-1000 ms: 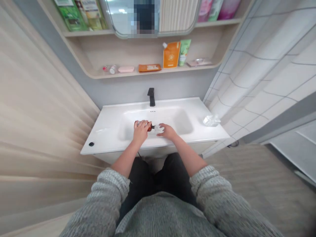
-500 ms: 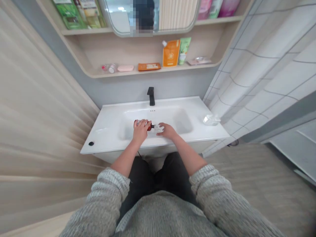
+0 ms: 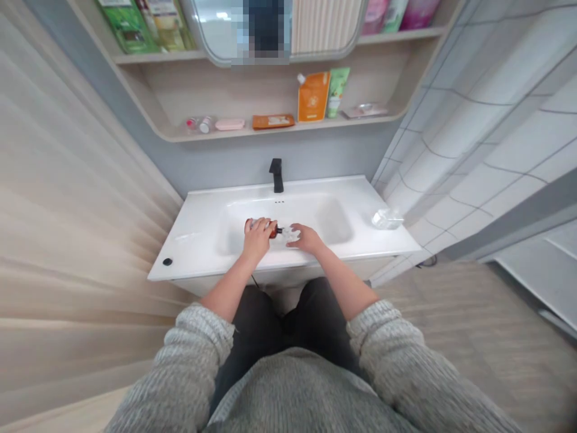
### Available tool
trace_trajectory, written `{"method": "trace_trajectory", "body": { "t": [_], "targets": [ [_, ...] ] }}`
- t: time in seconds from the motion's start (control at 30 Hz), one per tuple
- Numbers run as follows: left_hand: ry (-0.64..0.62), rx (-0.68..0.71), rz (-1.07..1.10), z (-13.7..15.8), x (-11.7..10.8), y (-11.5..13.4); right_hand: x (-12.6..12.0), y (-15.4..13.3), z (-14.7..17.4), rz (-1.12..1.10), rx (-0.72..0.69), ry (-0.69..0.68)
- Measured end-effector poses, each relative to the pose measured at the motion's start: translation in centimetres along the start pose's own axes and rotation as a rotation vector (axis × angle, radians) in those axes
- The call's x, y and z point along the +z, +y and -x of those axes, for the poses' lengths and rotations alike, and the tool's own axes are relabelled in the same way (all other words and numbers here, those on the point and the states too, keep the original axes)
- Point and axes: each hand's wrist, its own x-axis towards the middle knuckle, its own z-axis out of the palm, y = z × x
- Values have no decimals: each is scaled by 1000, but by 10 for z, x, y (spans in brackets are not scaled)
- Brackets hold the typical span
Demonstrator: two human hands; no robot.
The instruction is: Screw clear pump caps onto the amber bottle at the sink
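Over the front of the white sink basin [image 3: 331,219], my left hand [image 3: 256,239] is wrapped round a reddish-brown bottle [image 3: 273,230]. The bottle lies on its side, its black nozzle end turned to the right. Facing it, my right hand [image 3: 309,239] has its fingers curled round a small whitish, partly see-through piece [image 3: 289,234], whose kind is too small to make out. The nozzle meets or nearly meets this piece; whether they touch I cannot tell. My left fingers hide much of the bottle.
A black faucet [image 3: 276,175] rises behind the basin. On the counter are a clear box [image 3: 387,219] at right and a black round stopper [image 3: 167,262] at left. Above, a shelf [image 3: 180,135] holds an orange pouch [image 3: 313,97], a green tube [image 3: 338,93] and small packs. A curtain [image 3: 67,210] hangs left.
Both hands keep their hold on the bottle and the whitish piece, almost unmoved. The whole view has shifted very slightly.
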Motion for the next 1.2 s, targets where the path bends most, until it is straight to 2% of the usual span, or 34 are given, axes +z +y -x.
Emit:
{"method": "trace_trajectory", "body": {
  "t": [0.47,1.2],
  "targets": [
    [1,-6,7,-1,-2,-2,0,-1,1,-16,-14,23],
    [12,74,1,-12,-16,-4,1,3,0,-56,-43,66]
  ]
}}
